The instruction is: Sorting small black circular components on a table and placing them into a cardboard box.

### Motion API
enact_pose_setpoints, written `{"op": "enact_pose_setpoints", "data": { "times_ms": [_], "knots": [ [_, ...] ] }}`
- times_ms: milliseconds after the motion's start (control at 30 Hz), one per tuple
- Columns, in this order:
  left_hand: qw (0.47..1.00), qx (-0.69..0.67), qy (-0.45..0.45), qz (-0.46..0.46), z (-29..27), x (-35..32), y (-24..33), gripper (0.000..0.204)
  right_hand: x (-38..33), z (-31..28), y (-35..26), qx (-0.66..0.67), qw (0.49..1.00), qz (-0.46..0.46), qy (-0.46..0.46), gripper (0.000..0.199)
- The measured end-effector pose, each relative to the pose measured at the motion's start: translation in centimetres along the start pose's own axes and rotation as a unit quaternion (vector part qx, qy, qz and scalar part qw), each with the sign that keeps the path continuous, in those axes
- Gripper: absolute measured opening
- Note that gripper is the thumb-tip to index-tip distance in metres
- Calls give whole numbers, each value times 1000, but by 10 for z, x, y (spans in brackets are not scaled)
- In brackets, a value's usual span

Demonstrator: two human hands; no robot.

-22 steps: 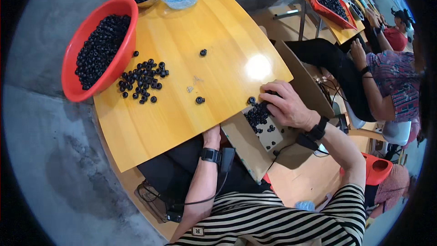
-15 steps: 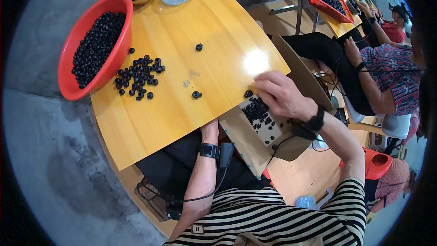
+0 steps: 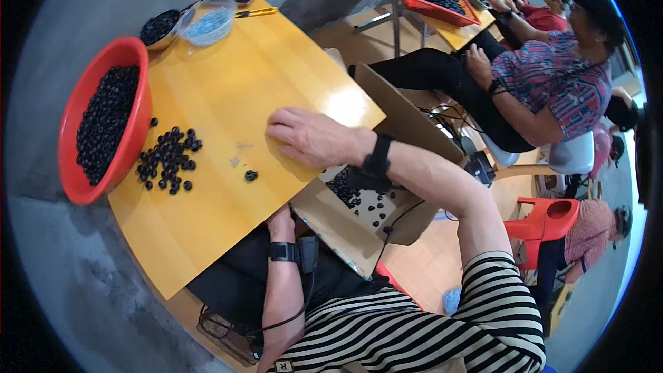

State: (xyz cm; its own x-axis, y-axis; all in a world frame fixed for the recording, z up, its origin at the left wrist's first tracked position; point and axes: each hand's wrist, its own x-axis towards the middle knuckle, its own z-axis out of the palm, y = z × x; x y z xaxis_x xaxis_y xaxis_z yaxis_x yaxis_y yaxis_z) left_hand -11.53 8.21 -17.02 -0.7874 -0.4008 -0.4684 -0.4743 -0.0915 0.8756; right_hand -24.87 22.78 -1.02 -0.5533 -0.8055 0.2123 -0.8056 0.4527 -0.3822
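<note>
My right hand is over the right part of the yellow wooden table, its fingers bent together and tips pointing down and left. Anything under them is hidden. A single black ring-shaped piece lies left of and below this hand, near tiny clear bits. My left hand is below the table's front edge; only the wrist and back of the hand show, and the fingers are hidden. A loose pile of black pieces sits beside a red bowl filled with more of them.
Under the table's right edge stands an open cardboard box with black pieces inside. At the back are a clear tub of bluish bits, a dark bowl and a yellow cutter. A seated co-worker is on the right, near a red stool.
My right hand has moved left from above the box to over the table. The farther single black piece no longer shows. The whole view has shifted; my left hand stays below the edge.
</note>
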Motion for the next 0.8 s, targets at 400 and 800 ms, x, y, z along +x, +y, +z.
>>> {"op": "enact_pose_setpoints", "data": {
  "times_ms": [400,800],
  "knots": [
    [995,-75,10,63,15,31,-11,36,-221,-42,-51,-10,914,297,275,33],
    [979,-143,-115,-89,4,37,-1,35,-382,50,-90,441,496,599,448,64]
  ]
}}
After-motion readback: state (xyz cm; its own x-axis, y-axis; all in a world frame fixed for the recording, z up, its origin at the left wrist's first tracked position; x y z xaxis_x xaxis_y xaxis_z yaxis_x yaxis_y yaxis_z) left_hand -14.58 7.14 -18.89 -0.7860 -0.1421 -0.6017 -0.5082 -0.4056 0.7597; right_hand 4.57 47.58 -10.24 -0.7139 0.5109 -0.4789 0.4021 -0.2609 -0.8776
